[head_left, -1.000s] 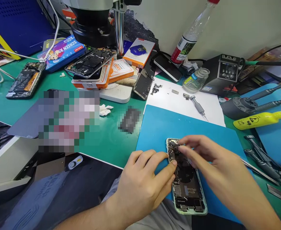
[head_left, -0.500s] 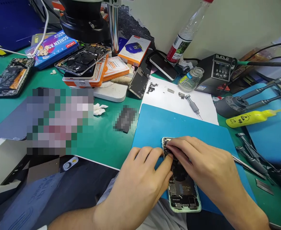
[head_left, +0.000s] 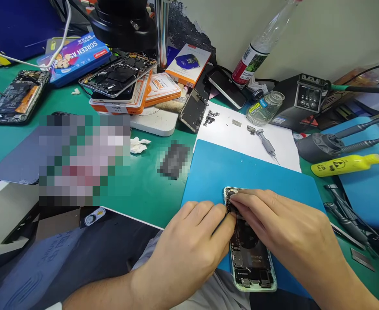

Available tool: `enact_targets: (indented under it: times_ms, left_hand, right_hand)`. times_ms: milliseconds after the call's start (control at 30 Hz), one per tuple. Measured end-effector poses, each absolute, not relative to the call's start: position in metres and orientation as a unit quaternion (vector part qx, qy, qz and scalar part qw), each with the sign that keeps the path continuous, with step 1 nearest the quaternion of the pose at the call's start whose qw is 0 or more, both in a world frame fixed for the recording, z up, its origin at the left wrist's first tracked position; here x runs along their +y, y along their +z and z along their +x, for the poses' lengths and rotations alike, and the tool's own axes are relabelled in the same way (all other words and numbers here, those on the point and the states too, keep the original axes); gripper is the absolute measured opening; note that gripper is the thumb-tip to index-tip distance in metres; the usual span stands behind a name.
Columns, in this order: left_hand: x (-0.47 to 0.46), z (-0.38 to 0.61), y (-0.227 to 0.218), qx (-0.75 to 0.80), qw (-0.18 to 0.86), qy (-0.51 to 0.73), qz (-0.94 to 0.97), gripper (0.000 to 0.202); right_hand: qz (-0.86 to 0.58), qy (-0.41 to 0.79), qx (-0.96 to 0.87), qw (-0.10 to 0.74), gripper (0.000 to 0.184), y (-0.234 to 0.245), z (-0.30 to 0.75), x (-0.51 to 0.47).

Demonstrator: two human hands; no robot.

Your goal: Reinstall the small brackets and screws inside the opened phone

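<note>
An opened phone with a pale green frame lies on the blue mat, its battery and circuit parts exposed. My left hand is closed along the phone's left edge, with the thumb and forefinger pressed at the upper inside. From the other side my right hand reaches over the phone's top, fingertips pinched together near its upper left corner. Whatever lies between those fingertips is too small or hidden to name. A slim metal tool shows partly behind my right hand.
A white sheet behind the mat carries small parts and a grey screwdriver. A glass jar and a yellow squeeze bottle stand at the right. Phones and boxes pile up under a black microscope head.
The whole view has shifted slightly, so things appear a little further right. Both hands stay at the phone's upper part, with the left forefinger and thumb slightly changed in pose.
</note>
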State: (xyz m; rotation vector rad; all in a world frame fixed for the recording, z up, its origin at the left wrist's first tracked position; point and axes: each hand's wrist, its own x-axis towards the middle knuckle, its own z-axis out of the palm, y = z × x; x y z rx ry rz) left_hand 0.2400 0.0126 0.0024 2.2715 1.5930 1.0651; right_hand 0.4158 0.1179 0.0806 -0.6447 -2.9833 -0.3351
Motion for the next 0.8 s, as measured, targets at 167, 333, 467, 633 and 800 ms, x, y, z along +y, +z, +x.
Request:
enact_targets:
  times_ms: [167,333,467,633,800]
  left_hand:
    - [0.014,0.241,-0.002,0.534,0.081,0.377,0.753,0.025]
    - [0.015,0.24,-0.001,0.525,0.07,0.387,0.755,0.024]
    - [0.016,0.239,-0.002,0.524,0.067,0.391,0.754,0.023]
    - [0.017,0.238,-0.003,0.524,0.074,0.386,0.756,0.024]
    - [0.014,0.237,-0.003,0.524,0.074,0.381,0.758,0.026]
  right_hand:
    - [-0.206,-0.135,-0.969,0.024,0.011,0.083,0.415,0.115]
    - [-0.176,-0.175,-0.969,0.016,0.014,0.084,0.413,0.111]
    - [-0.167,-0.184,-0.968,0.023,0.013,0.083,0.41,0.113]
    - [-0.276,-0.092,-0.955,0.052,0.011,0.082,0.419,0.117]
    - [-0.341,-0.048,-0.937,0.055,0.01,0.079,0.43,0.118]
